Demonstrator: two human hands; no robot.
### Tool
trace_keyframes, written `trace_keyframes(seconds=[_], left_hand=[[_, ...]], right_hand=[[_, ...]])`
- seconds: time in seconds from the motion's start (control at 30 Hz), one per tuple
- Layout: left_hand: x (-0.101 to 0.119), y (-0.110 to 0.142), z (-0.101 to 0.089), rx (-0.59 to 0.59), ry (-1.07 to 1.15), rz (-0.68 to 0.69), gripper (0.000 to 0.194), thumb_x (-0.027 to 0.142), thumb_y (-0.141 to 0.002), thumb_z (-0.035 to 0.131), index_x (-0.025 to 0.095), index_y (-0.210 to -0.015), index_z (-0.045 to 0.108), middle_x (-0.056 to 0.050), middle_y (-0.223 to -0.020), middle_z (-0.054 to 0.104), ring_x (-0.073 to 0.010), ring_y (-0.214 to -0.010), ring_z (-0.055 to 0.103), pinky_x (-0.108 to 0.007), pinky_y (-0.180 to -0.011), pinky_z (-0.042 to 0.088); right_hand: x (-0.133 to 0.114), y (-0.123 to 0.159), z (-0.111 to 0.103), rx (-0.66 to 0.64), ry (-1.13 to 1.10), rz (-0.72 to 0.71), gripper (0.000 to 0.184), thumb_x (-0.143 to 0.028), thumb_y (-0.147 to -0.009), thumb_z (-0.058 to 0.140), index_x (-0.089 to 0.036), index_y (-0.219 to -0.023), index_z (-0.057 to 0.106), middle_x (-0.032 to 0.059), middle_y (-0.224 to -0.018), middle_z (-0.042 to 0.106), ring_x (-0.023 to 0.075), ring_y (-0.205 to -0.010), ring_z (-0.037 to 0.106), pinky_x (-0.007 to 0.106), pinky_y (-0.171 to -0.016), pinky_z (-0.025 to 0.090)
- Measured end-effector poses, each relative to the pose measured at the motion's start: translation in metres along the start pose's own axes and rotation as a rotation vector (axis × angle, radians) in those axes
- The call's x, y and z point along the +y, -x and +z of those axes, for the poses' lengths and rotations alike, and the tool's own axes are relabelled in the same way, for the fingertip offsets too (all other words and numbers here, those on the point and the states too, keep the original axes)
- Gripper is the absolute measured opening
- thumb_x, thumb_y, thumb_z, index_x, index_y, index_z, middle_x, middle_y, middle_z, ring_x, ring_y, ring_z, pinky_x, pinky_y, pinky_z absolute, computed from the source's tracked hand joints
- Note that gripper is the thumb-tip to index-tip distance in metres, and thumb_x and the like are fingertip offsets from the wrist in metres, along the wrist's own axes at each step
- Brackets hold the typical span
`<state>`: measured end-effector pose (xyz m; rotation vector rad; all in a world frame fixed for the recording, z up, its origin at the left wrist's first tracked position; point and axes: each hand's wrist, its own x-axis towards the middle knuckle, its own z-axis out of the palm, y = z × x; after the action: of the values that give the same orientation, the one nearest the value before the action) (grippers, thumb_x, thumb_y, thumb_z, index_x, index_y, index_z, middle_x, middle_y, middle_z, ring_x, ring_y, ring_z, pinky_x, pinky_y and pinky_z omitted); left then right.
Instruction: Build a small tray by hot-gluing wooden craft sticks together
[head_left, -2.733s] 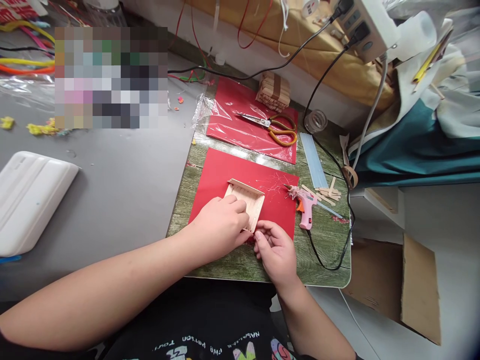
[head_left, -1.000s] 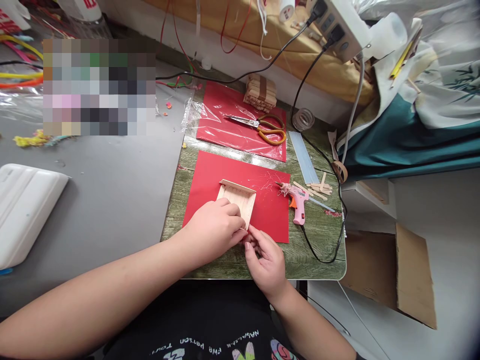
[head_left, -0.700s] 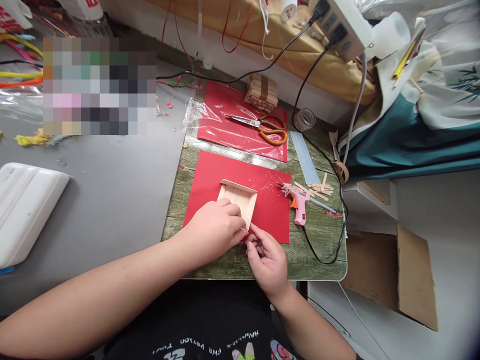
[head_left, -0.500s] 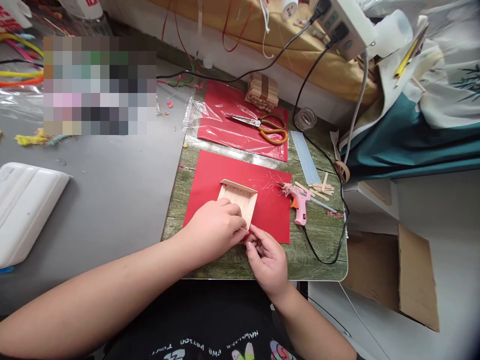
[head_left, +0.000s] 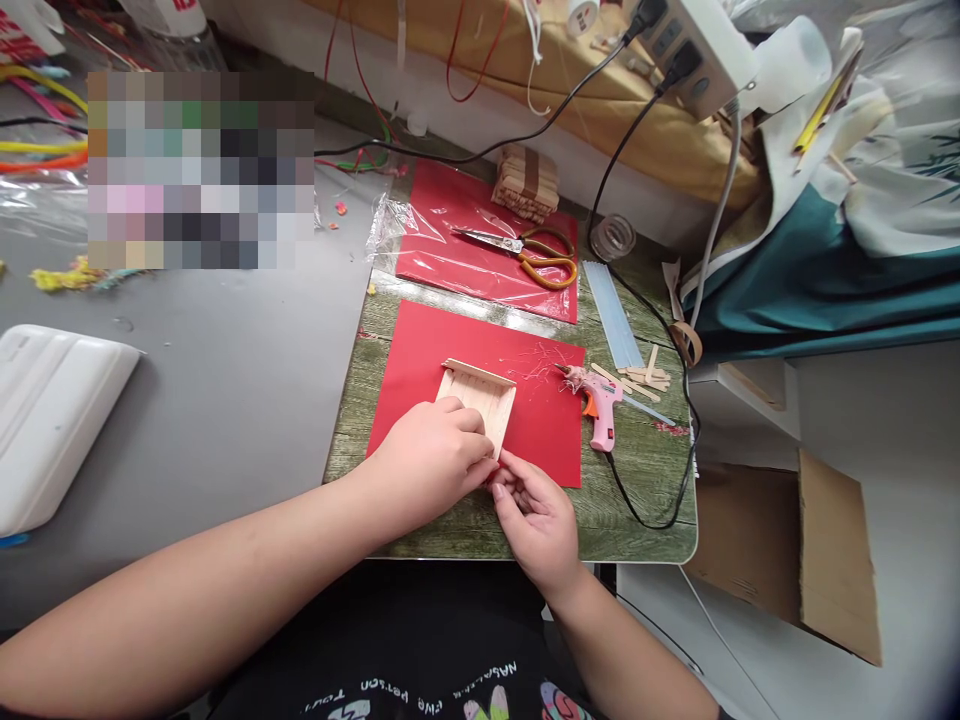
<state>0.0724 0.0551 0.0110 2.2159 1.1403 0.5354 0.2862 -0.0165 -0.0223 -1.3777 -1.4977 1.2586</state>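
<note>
A small panel of craft sticks (head_left: 486,398), with a raised stick edge along its far side, lies on a red sheet (head_left: 420,340). My left hand (head_left: 439,455) reaches over the panel's near left part, fingers curled and closed on its near edge. At the near right corner, my right hand (head_left: 538,515) pinches the edge between its fingers, its palm partly turned up. The hands meet there and hide the near edge. To the right rests a pink hot glue gun (head_left: 600,400) with its nozzle toward the panel, and thin glue strings lie on the sheet near it.
Scissors (head_left: 551,262) lie on a wrapped red pack (head_left: 435,230), with a bundle of craft sticks (head_left: 525,185) behind. Glue sticks (head_left: 615,315), loose sticks (head_left: 645,377) and a glass jar (head_left: 613,237) are at right. The gun's cord (head_left: 660,525) loops along the table's right edge.
Both hands keep the same hold on the panel. The whole view has shifted very slightly; nothing else visibly moves.
</note>
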Motion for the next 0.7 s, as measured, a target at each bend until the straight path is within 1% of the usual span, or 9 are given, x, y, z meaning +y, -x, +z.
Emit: trace_keyframes(seconds=[0.17,0.23,0.27,0.33,0.4,0.47,0.53,0.6,0.7], left_hand=[[0.0,0.0,0.001,-0.01,-0.011,0.0,0.031,0.03,-0.104,0.059,0.02,-0.083,0.08,-0.006,-0.08,0.067,-0.02,-0.081,0.056,-0.034,-0.075,0.046],[0.0,0.0,0.001,-0.015,-0.01,-0.006,0.031,0.031,-0.104,0.06,0.02,-0.083,0.08,-0.005,-0.081,0.068,-0.0202,-0.082,0.057,-0.034,-0.075,0.046],[0.0,0.0,0.001,-0.016,-0.007,-0.009,0.03,0.032,-0.104,0.06,0.02,-0.084,0.08,-0.005,-0.082,0.068,-0.0204,-0.083,0.057,-0.035,-0.075,0.047],[-0.001,0.0,0.0,-0.011,0.001,-0.011,0.027,0.032,-0.103,0.062,0.021,-0.086,0.08,-0.005,-0.083,0.069,-0.0208,-0.084,0.059,-0.035,-0.076,0.048],[-0.001,0.0,-0.001,-0.004,0.003,-0.011,0.024,0.033,-0.102,0.064,0.021,-0.088,0.08,-0.005,-0.085,0.069,-0.0211,-0.085,0.061,-0.036,-0.076,0.049],[-0.002,0.0,-0.002,0.004,-0.007,-0.022,0.021,0.034,-0.099,0.068,0.02,-0.088,0.077,-0.006,-0.089,0.069,-0.0217,-0.086,0.062,-0.036,-0.075,0.05],[-0.002,-0.001,-0.002,0.029,-0.018,-0.045,0.021,0.039,-0.095,0.073,0.018,-0.096,0.075,-0.009,-0.099,0.07,-0.0237,-0.091,0.064,-0.038,-0.079,0.053],[-0.002,-0.002,-0.002,0.069,-0.024,-0.054,0.036,0.045,-0.091,0.078,0.017,-0.113,0.072,-0.012,-0.115,0.07,-0.0275,-0.103,0.064,-0.043,-0.089,0.054],[-0.002,-0.005,0.001,0.101,-0.027,-0.052,0.057,0.05,-0.09,0.078,0.021,-0.137,0.063,-0.013,-0.135,0.065,-0.0319,-0.119,0.061,-0.049,-0.102,0.051]], right_hand=[[0.0,-0.001,0.0,0.001,0.008,-0.001,0.038,-0.027,-0.102,0.066,-0.022,-0.14,0.07,0.0086,-0.102,0.071,0.0192,-0.088,0.071,0.037,-0.082,0.065],[-0.002,-0.002,0.0,0.005,-0.004,0.011,0.037,-0.028,-0.102,0.066,-0.022,-0.138,0.071,0.0082,-0.099,0.071,0.0187,-0.086,0.071,0.036,-0.079,0.065],[-0.002,-0.002,0.0,0.01,-0.012,0.027,0.036,-0.029,-0.102,0.066,-0.022,-0.136,0.072,0.0079,-0.098,0.071,0.018,-0.083,0.07,0.034,-0.076,0.065],[-0.005,-0.003,-0.001,0.039,-0.041,0.087,0.031,-0.031,-0.101,0.068,-0.02,-0.129,0.074,0.0068,-0.094,0.071,0.0153,-0.072,0.067,0.03,-0.063,0.062],[-0.008,-0.006,-0.002,0.074,-0.092,0.162,0.029,-0.034,-0.1,0.069,-0.02,-0.125,0.074,0.0046,-0.089,0.069,0.0122,-0.062,0.062,0.025,-0.051,0.057],[-0.011,-0.012,-0.005,0.077,-0.152,0.211,0.032,-0.036,-0.099,0.07,-0.02,-0.127,0.072,0.0026,-0.087,0.067,0.0098,-0.056,0.058,0.022,-0.044,0.052],[-0.014,-0.022,-0.007,0.056,-0.197,0.203,0.038,-0.036,-0.099,0.07,-0.022,-0.133,0.069,0.0026,-0.092,0.066,0.009,-0.058,0.057,0.021,-0.045,0.052],[-0.016,-0.034,-0.009,0.042,-0.214,0.154,0.043,-0.036,-0.098,0.069,-0.023,-0.14,0.066,0.0043,-0.1,0.066,0.0098,-0.064,0.059,0.022,-0.049,0.054],[-0.018,-0.049,-0.009,0.018,-0.21,0.109,0.049,-0.038,-0.098,0.068,-0.024,-0.145,0.063,0.0059,-0.105,0.064,0.0121,-0.071,0.06,0.025,-0.057,0.058]])
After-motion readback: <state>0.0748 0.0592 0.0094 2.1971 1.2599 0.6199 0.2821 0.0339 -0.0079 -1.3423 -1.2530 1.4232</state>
